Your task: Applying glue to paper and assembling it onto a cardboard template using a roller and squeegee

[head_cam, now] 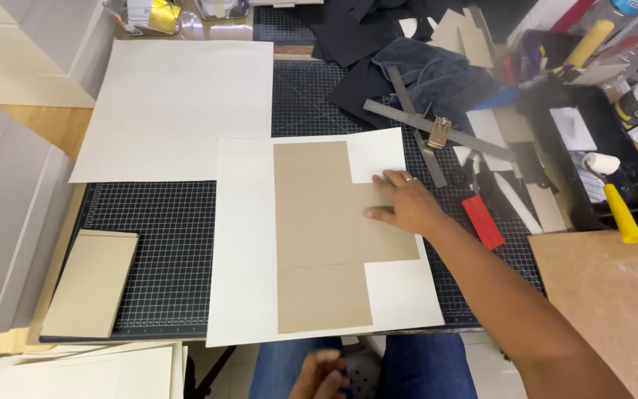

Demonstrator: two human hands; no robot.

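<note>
Right hand (406, 205): pressing flat, fingers spread, pinning stepped brown cardboard cut-out (319, 236) onto cream paper sheet (244, 244) beneath.
Left hand (320, 375): blurred over lap, grip indeterminable.

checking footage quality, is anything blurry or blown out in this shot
Head view: even, soft light with faint shadows; the left hand at the bottom edge is motion-blurred, the right hand on the brown board is sharp; the white sheet looks bright but not glaring.
</note>
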